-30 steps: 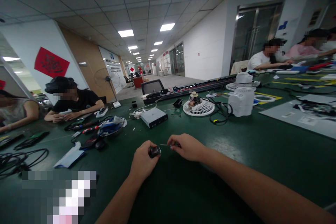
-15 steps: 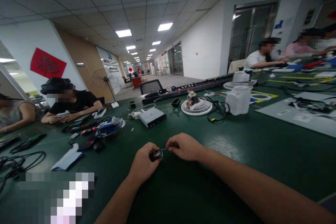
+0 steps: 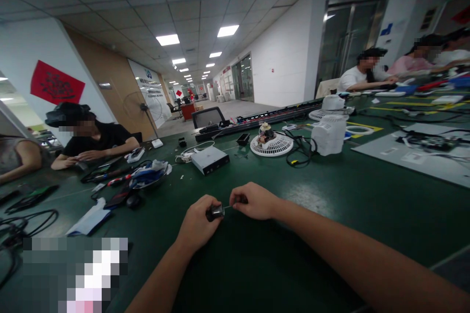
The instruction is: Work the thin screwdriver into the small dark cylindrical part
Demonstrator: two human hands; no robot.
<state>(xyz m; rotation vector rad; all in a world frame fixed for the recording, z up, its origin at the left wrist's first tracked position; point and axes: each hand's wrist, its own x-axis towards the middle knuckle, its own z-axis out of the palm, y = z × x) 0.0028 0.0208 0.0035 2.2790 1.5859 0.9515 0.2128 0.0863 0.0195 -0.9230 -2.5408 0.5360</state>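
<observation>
My left hand (image 3: 194,222) is closed around a small dark cylindrical part (image 3: 217,212) with a shiny, metallic-looking end that faces right. Opposite it, my right hand (image 3: 257,200) pinches a thin metal rod (image 3: 227,207). The rod's left tip reaches the shiny end of the part; whether it goes inside is too small to tell. Something dark shows among the right fingers, mostly hidden by them. Both hands are low over the green tabletop (image 3: 227,269), with the forearms coming in from the bottom and the right.
Beyond my hands lie a silver disc drive (image 3: 210,160), a white fan grille with a motor (image 3: 271,144), a white plastic housing (image 3: 328,135) and black cable. A blue cloth (image 3: 149,174), tools and a folded paper (image 3: 88,217) are on the left. Other people sit around the table.
The camera view has turned slightly, so the scene sits a little further left and up. Both hands keep their hold, with the rod still at the part's end.
</observation>
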